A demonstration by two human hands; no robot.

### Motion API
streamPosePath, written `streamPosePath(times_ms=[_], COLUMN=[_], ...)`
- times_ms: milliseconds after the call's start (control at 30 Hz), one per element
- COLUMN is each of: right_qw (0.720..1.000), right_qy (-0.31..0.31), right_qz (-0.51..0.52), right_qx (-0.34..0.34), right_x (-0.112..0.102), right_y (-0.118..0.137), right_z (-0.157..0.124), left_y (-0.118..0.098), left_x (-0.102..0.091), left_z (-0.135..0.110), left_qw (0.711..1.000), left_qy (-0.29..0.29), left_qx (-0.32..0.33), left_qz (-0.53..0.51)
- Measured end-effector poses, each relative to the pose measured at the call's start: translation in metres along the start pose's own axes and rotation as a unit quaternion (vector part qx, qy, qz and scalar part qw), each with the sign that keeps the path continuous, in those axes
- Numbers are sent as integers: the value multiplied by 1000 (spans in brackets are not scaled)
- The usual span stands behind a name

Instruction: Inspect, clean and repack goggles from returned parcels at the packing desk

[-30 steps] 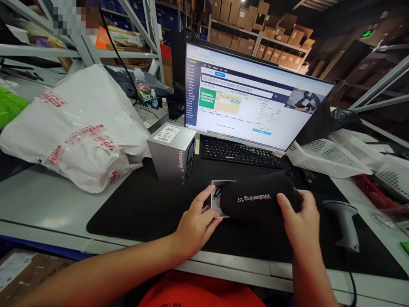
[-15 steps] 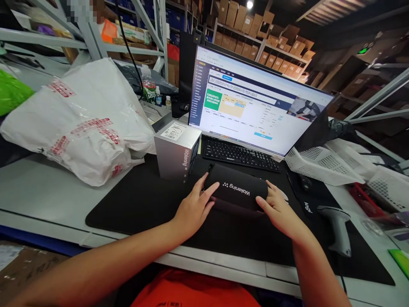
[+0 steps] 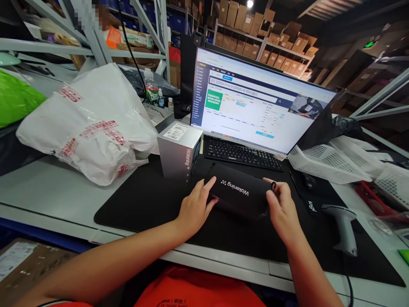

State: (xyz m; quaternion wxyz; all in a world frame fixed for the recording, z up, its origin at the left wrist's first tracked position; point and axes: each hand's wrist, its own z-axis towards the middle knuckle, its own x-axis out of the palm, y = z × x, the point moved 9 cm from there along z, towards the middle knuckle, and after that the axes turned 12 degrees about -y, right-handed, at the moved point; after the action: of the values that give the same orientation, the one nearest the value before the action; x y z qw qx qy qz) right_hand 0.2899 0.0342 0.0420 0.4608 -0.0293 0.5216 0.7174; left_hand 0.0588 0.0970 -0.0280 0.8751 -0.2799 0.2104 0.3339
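Observation:
A black case [image 3: 239,192] printed "Wakening", upside down to me, is held over the black desk mat [image 3: 134,213]. My left hand [image 3: 195,207] grips its left end, index finger on top and thumb along the near side. At the other end, my right hand [image 3: 283,204] is closed with thumb and fingers pinched by a small black loop [image 3: 273,186]. Part of the right fingers is hidden behind the thumb. Just beyond my left hand stands a silver box [image 3: 179,151] with the same brand name and a white label on top.
A monitor [image 3: 249,115] and keyboard [image 3: 243,154] stand behind the case. To the left lies a large white plastic bag [image 3: 92,128]. A barcode scanner [image 3: 343,230], a mouse [image 3: 308,181] and white perforated baskets [image 3: 329,162] are on the right.
My right hand has shifted from the case's side to the loop at its right end, which now shows. The left hand keeps its hold. A yellowish panel on the monitor has gone.

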Motion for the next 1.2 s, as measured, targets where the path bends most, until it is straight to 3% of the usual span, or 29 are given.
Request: streamPosePath(times_ms=[167,300,433,500,600,700,800,867,1067,1200], right_qw=[999,997,994,994,989,975,958,955,972,972], right_qy=[-12,-73,-104,-77,-52,-88,-144,-154,-139,-176], right_qz=[3,36,-25,-62,-133,-204,-238,-246,-190,-152], right_qx=[-46,14,36,34,25,-22,-71,-68,20,24], right_x=[4,-36,-74,-72,-49,-21,-8,-10,-31,-36], right_y=[7,-2,-9,-10,-5,15,35,32,-10,-8], right_z=[-7,19,41,46,41,25,5,-2,7,10], left_y=[-6,-9,-12,-17,-23,-26,-27,-26,-25,-26], left_x=[-2,-6,-11,-15,-17,-17,-17,-16,-14,-14], left_z=[2,2,1,-1,-4,-5,-7,-7,-8,-9], left_qw=[1000,999,998,997,994,992,990,990,990,991], left_qy=[-6,-15,-25,-33,-27,-14,-3,6,11,1], left_qx=[10,19,33,52,68,71,75,69,62,73], left_qz=[2,-23,-40,-53,-81,-105,-118,-124,-124,-112])
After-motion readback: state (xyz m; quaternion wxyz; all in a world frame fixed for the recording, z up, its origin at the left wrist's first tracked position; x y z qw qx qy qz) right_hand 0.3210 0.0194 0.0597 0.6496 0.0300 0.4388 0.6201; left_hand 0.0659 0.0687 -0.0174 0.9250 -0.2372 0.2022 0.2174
